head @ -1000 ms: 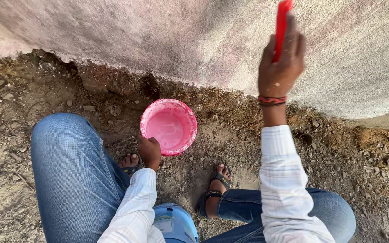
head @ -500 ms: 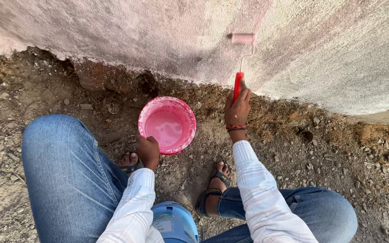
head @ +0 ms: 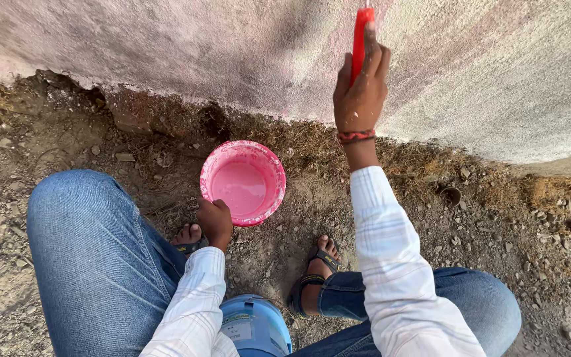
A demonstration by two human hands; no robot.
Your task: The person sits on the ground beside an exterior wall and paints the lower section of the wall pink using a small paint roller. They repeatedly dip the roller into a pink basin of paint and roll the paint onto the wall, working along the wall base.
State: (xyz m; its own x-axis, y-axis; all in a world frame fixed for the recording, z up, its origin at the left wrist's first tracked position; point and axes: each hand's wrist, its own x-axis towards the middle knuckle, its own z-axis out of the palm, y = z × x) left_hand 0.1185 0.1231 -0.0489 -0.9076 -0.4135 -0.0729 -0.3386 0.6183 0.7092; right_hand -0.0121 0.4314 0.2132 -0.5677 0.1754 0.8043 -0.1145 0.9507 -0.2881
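I am crouching at the foot of a rough plastered wall [head: 484, 73]. My right hand [head: 361, 92] is raised against the wall and grips the red handle of a paint roller [head: 359, 39]; the roller head is out of view above the top edge. My left hand [head: 215, 222] rests low on the near rim of a round pink bowl [head: 242, 183] holding pink paint, which sits on the dirt between my feet and the wall.
A blue paint bucket [head: 255, 325] stands between my knees at the bottom edge. My sandalled feet [head: 315, 268] are on loose dirt with stones and dry grass. A dark hollow [head: 213, 122] runs under the wall's base.
My right hand has moved up the wall with the roller handle, so the roller head has left the view. The left hand stays on the bowl.
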